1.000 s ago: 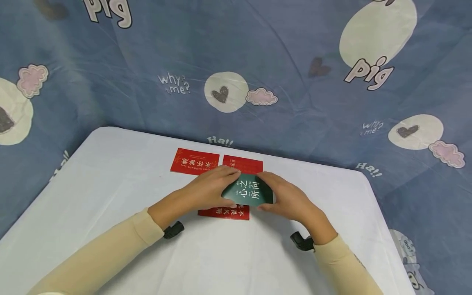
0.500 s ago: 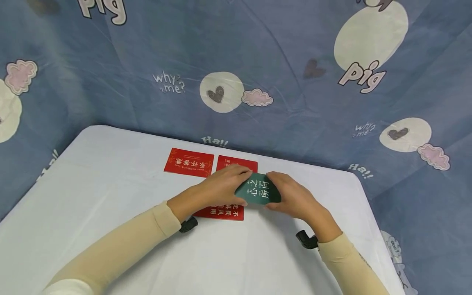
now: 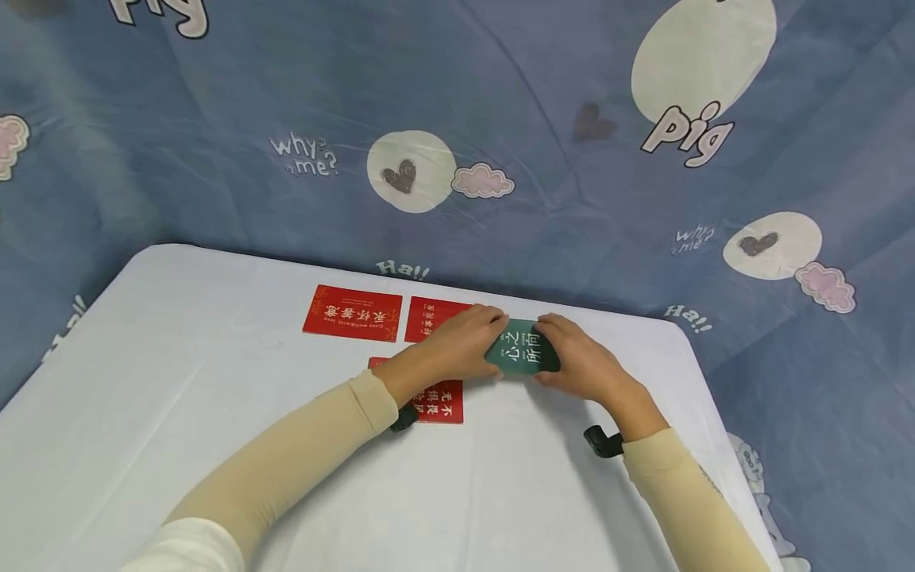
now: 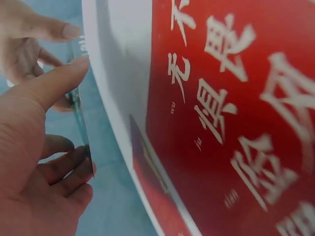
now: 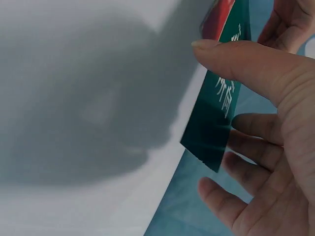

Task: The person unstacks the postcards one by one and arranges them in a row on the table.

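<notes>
The two hands hold one green card [image 3: 524, 348] between them, and it looks to be off the tabletop [image 3: 214, 357]. The left hand [image 3: 468, 343] pinches its nine o'clock end and the right hand [image 3: 586, 361] its three o'clock end, each with the thumb on the near edge and fingers on the far edge. White characters are printed on the card's face. Seen from the card, the middle red card [image 3: 429, 315] lies toward ten o'clock, partly covered by the left hand; the outer red card [image 3: 353, 313] lies farther away, between nine and ten o'clock, just beside the middle one. The near red card [image 3: 442, 401] lies toward eight o'clock, partly under the left forearm. At twelve o'clock, behind the tabletop, hangs a blue curtain [image 3: 286, 214] with printed words and clouds.
</notes>
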The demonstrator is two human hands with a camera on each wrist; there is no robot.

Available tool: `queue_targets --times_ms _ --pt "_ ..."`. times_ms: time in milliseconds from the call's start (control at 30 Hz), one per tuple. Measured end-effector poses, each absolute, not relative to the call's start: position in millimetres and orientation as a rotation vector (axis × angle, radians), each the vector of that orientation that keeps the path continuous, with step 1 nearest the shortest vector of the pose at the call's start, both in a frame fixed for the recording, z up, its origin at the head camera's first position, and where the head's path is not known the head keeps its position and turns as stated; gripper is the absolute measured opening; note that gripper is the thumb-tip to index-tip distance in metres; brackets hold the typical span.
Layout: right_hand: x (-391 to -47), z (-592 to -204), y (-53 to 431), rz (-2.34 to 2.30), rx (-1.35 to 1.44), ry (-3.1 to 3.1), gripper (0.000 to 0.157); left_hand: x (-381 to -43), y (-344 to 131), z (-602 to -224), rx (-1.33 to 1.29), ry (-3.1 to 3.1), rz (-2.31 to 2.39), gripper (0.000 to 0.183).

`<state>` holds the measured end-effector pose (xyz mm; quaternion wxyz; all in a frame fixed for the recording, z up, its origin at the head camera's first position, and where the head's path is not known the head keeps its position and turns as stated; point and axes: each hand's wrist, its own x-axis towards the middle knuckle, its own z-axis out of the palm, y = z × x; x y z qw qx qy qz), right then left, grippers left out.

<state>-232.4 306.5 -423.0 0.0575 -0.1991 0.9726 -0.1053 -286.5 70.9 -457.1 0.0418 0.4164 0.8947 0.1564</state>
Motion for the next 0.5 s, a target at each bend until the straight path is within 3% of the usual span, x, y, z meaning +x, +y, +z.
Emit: queue_targets --times_ms 500 --pt "-274.0 -426.7 328.2 -0.248 -0.407 2.865 0.085 -328.7 116.0 -471.5 1.197 2.718 0.555 0.089"
